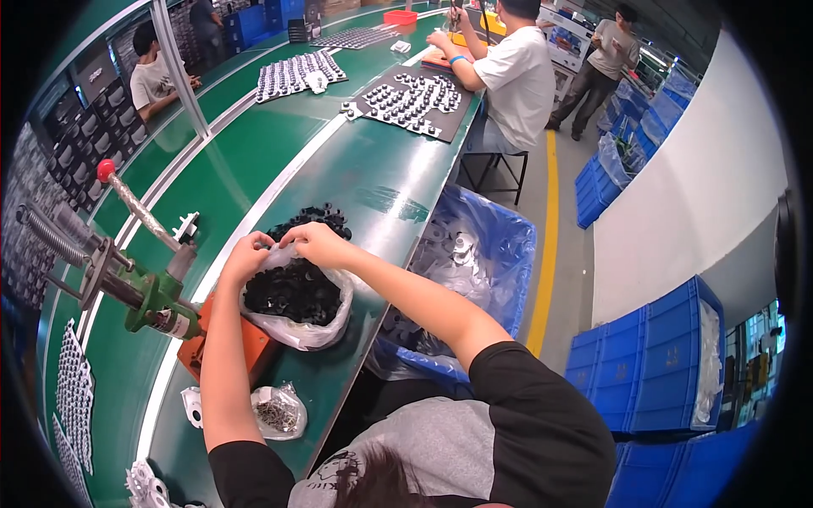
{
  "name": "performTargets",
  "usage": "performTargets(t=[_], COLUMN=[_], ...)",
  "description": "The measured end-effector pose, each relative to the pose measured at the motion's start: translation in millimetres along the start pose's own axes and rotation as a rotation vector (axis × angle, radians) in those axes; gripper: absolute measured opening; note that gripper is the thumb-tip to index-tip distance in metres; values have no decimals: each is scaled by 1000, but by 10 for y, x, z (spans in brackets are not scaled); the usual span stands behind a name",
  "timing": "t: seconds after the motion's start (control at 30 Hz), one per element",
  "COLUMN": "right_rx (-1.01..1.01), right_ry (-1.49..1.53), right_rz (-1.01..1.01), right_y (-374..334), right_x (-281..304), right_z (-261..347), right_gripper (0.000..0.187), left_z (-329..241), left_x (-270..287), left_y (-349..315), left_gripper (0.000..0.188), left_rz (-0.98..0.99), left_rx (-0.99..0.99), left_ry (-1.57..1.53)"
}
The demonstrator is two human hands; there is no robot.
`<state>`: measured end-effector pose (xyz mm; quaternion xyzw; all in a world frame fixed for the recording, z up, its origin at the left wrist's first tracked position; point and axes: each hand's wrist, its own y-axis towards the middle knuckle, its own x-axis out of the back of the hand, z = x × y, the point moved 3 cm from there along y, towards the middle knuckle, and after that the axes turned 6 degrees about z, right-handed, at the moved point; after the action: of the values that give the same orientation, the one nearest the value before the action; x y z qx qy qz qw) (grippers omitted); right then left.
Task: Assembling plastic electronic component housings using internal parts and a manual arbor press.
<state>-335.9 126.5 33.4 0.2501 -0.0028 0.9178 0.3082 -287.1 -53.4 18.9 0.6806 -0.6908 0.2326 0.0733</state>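
A clear plastic bag (320, 337) stands on the green table, filled with small black plastic parts (292, 292). My left hand (244, 256) pinches the far left part of its rim. Beside it, my right hand (315, 243) is closed on the far rim, fingers bent inward. The two hands are close together, and the bag's mouth lies open toward me. More loose black parts (326, 222) are heaped on the table just beyond the right hand. Nearer me, a small clear bag (292, 423) of small metal pieces lies by my left forearm.
A green hand press (157, 306) with a red-knobbed lever (106, 169) and orange base (254, 345) stands left of the bag. A lined blue bin (517, 288) of white parts sits right of the table. Farther off, boards of parts (415, 103) lie near a seated co-worker (517, 80).
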Motion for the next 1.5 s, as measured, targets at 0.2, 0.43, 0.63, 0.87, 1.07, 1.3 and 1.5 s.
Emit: performTargets(t=[0.2,0.43,0.63,0.87,1.07,1.3,1.5], right_rx=[51,84,146,-35,-49,36,47], right_ry=[-115,10,319,-727,-834,-815,-800], right_rz=[8,-109,-108,-166,-97,-151,-140], right_y=[29,67,-59,-709,-612,-210,-72], right_x=[-70,7,119,643,278,206,201], right_z=[-51,-202,-202,-759,-797,-850,-855], right_gripper=[27,29,26,102,107,102,102], left_z=[111,-498,-448,-211,383,23,-108], left_x=[41,-468,-437,180,89,-210,-287], left_y=[-84,-493,-602,-65,584,738,710], left_gripper=[17,13,15,39,101,104,89], left_rz=[-275,-301,-302,-553,-106,-159,-245], left_rx=[-147,-387,-451,-102,474,490,554], left_ry=[251,380,319,518,597,639,876])
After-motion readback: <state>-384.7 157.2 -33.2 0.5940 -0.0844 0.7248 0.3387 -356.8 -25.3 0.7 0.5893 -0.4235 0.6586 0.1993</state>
